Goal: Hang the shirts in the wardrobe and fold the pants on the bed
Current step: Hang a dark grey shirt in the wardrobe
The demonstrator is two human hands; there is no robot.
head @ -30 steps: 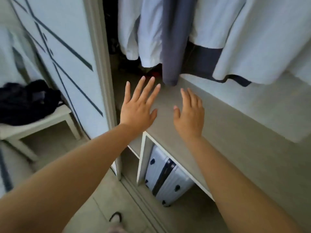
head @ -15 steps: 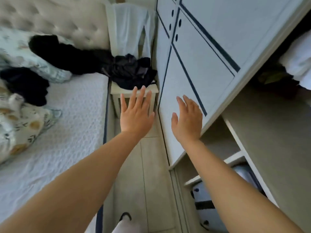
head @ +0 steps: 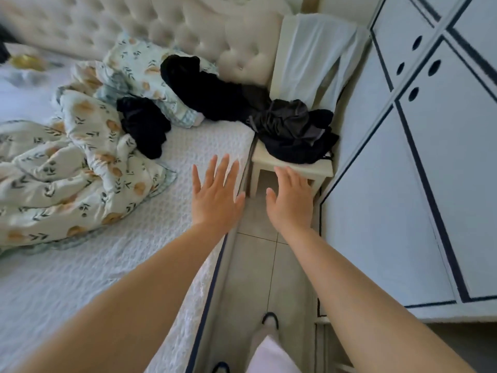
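A heap of dark clothes (head: 294, 133) lies on the seat of a white chair (head: 293, 165) between the bed and the wardrobe. A long black garment (head: 204, 90) stretches from the chair across a pillow, and another black garment (head: 145, 125) lies crumpled on the white bed (head: 107, 251). My left hand (head: 215, 200) hovers with straight, spread fingers over the bed's right edge, holding nothing. My right hand (head: 290, 203) reaches forward with relaxed fingers, its tips just below the chair seat's front edge, also holding nothing.
A floral duvet (head: 61, 170) is bunched on the left of the bed below floral pillows (head: 139, 65). A pale cloth (head: 314, 55) drapes over the chair back. The white wardrobe door (head: 419, 170) stands on the right. A narrow tiled aisle (head: 263, 278) runs between bed and wardrobe.
My view has swung left from the open wardrobe with hanging shirts to the bed and chair. Both hands stayed outstretched and now reach closer to the chair with the dark clothes.
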